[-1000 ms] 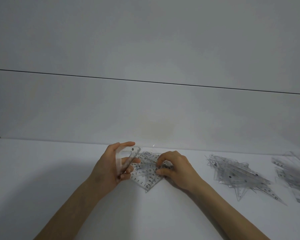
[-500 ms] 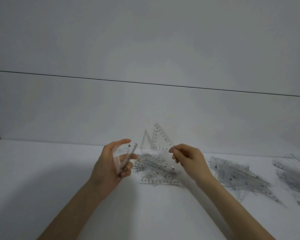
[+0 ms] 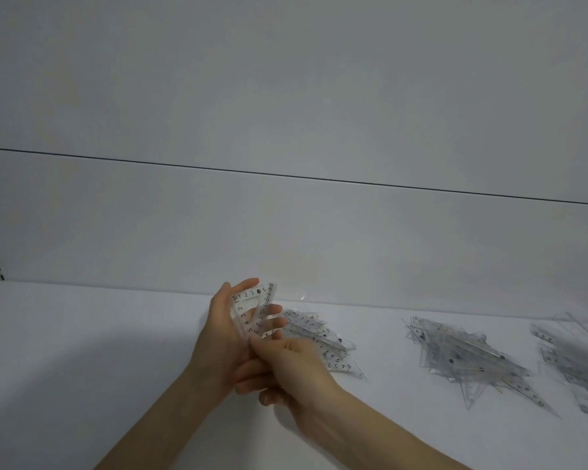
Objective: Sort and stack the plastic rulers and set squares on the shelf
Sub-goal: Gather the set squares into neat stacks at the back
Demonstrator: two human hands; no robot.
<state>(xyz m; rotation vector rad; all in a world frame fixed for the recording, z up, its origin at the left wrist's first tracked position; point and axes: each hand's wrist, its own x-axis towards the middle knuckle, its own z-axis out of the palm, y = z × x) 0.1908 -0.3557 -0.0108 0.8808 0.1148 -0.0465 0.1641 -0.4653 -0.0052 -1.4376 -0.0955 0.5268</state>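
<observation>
My left hand [image 3: 223, 337] holds a small stack of clear plastic set squares [image 3: 252, 308] upright above the white shelf [image 3: 82, 368], thumb on top and fingers behind. My right hand [image 3: 292, 368] pinches the lower corner of that stack, just below the left hand's fingers. A loose pile of clear set squares [image 3: 323, 340] lies flat on the shelf right behind my hands.
A second heap of clear set squares [image 3: 462, 354] lies further right on the shelf. A third heap of clear rulers [image 3: 571, 357] reaches the right edge of view. The white back wall [image 3: 286, 232] rises behind them.
My right hand lifted one set square off the middle pile, carried it left and brought it against the stack in my left hand. The left hand tilted the stack more upright.
</observation>
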